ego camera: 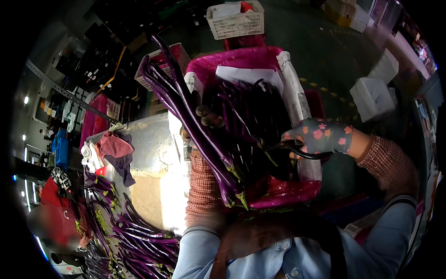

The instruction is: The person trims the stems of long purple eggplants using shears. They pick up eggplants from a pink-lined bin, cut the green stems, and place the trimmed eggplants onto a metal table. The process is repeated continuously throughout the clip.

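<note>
Several long purple eggplants (195, 129) lie across my left forearm and hand. My left hand (210, 117), in a dark patterned glove, is mostly hidden by them; its fingertips show closed around the bundle over the crate's left side. My right hand (315, 136), in a grey glove with pink flowers, holds black-handled scissors (296, 149). The blades point left, near the green stem end (271, 157) of an eggplant. Below both hands, a crate lined with magenta plastic (240, 54) and white paper holds many eggplants (244, 104).
To the left is a worktable (150, 136) with cloths (113, 144) and a large heap of eggplants (143, 240). A co-worker in red (59, 219) is beside it. Beyond the crate sits a white basket (237, 22); white foam boxes (373, 97) stand on the floor at right.
</note>
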A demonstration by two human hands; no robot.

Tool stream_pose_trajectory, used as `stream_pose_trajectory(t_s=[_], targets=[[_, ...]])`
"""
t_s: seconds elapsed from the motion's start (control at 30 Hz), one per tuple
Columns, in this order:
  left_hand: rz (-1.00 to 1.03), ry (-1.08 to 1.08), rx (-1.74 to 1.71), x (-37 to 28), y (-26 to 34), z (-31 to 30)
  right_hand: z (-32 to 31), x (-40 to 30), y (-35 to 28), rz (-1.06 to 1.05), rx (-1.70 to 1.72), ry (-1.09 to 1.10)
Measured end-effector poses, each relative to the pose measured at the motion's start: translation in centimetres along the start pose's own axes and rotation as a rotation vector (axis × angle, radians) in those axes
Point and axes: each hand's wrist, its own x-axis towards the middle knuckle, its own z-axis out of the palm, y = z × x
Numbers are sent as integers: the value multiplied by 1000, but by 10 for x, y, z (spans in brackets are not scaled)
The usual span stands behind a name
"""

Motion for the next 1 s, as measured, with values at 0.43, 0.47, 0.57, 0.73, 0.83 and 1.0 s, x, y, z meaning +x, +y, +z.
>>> stream_pose_trajectory(t_s=[0.43,0.47,0.57,0.73,0.83,1.0], targets=[[-63,-17,75,-13,-1,-22,-9,-30,-9,-32,-392,172],[-20,2,76,-13,-2,-22,-8,-27,-10,-133,-433,224],[152,149,156,-6,-16,-11,7,-7,-20,-76,-559,392],[59,112,99,-6,-15,-19,13,7,-24,-36,-651,299],[68,135,146,-7,-21,-26,14,15,-28,-20,-714,203],[-7,136,104,-2,-32,-4,14,22,-18,-57,-632,109]])
